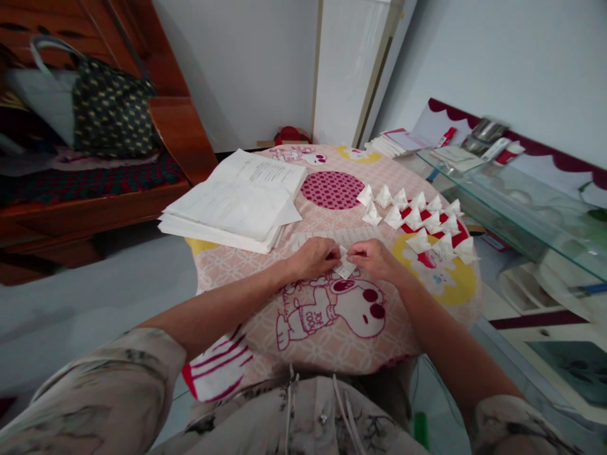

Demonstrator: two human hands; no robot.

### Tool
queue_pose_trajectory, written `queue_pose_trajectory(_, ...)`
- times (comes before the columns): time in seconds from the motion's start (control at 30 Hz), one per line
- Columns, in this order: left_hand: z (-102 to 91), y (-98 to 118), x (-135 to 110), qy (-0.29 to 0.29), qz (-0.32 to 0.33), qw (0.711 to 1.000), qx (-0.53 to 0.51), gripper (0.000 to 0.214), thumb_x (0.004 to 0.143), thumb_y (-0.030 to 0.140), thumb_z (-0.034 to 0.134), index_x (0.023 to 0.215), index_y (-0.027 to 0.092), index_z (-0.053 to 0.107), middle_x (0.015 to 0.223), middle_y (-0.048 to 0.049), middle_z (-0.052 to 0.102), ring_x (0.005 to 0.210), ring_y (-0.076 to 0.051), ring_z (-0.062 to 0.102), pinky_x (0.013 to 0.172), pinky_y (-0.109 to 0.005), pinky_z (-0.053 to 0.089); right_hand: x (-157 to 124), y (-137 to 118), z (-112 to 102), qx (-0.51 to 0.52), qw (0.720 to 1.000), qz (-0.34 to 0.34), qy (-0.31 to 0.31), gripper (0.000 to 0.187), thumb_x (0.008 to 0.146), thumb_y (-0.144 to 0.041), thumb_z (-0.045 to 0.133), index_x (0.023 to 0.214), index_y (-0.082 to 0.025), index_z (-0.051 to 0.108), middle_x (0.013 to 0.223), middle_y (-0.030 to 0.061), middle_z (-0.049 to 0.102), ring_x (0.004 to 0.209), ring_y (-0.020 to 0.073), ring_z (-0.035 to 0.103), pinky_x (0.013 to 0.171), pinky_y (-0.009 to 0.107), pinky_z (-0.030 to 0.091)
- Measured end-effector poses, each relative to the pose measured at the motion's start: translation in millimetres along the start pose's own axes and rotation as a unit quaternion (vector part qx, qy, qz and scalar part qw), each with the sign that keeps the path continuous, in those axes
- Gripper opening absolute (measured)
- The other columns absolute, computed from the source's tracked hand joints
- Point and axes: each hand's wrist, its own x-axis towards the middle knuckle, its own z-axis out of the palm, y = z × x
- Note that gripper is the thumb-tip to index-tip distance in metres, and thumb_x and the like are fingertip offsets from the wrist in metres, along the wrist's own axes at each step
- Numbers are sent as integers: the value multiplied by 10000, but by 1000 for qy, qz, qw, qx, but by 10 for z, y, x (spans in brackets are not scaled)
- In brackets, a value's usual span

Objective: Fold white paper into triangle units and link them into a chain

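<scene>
A small piece of folded white paper is held between my two hands, over the cartoon dog printed on the tablecloth. My left hand pinches its left edge with thumb and fingers. On the opposite edge, my right hand grips it with curled fingers. To the right stand several pointed folded paper pieces, set out in loose rows. Beyond my left hand lies a thick stack of paper sheets, its top sheets askew.
At the right, a glass shelf beside the table carries a metal container and small items. More papers lie by the table's far right edge. A wooden bench with a patterned bag stands at the left.
</scene>
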Motion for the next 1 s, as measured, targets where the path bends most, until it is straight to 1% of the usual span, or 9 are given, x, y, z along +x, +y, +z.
queue_pose_trajectory(0.07,3,2,13,-1,-38,999,-12,130,837,216,636,783,163,742,767,-36,715,717,-166,614,688,-267,416,11,20,-11,11,1000,16,-10,159,751,-268,651,622,-179,677,539,-40,525,564,124,451,549,248,310)
queue_pose_trajectory(0.17,17,-11,33,-5,-73,997,-30,166,849,237,628,752,158,738,707,-23,708,649,-150,592,646,-268,387,-25,25,-30,19,999,28,-22,112,718,-253,685,636,-176,692,589,-24,573,594,138,499,555,251,333)
queue_pose_trajectory(0.37,65,-32,32,34,-80,996,-27,178,849,243,604,732,159,709,684,-21,694,628,-139,567,622,-260,377,-108,19,-64,-5,1000,6,3,91,719,-233,696,646,-185,719,679,8,622,629,148,525,586,270,366)
queue_pose_trajectory(0.53,73,-27,23,52,-94,994,-18,193,867,261,602,724,161,684,653,-25,660,618,-143,545,616,-268,376,-74,98,-46,-18,1000,4,13,164,757,-273,668,613,-194,683,658,7,617,621,151,505,589,273,356)
queue_pose_trajectory(0.63,68,-16,23,45,-99,994,-25,161,866,289,627,787,163,689,690,-23,670,636,-148,557,612,-267,371,-39,115,-32,-31,999,7,18,176,758,-263,650,597,-190,653,633,5,605,609,148,495,589,273,343)
queue_pose_trajectory(0.73,70,18,31,24,-99,994,-27,160,817,324,704,870,174,689,750,-13,680,673,-159,578,618,-267,372,-20,89,-31,-37,999,11,13,193,750,-260,641,573,-187,622,586,-5,567,583,139,466,571,272,314)
queue_pose_trajectory(0.8,81,46,41,14,-97,995,2,177,805,344,723,855,179,683,780,-22,676,704,-176,585,629,-276,373,-19,63,-37,-36,999,16,11,216,751,-270,635,553,-190,601,555,-11,539,567,134,441,555,271,294)
queue_pose_trajectory(0.87,98,68,52,11,-94,995,36,184,822,361,706,809,181,674,800,-39,672,734,-191,587,640,-284,375,-28,45,-43,-33,999,16,14,230,749,-281,637,542,-193,593,548,-13,531,563,132,432,551,271,290)
queue_pose_trajectory(1.0,126,87,74,6,-99,993,61,208,850,361,668,747,180,666,776,-52,665,743,-198,587,653,-288,380,-51,55,-52,-27,999,14,24,187,726,-283,667,569,-188,633,600,0,577,590,141,473,564,271,313)
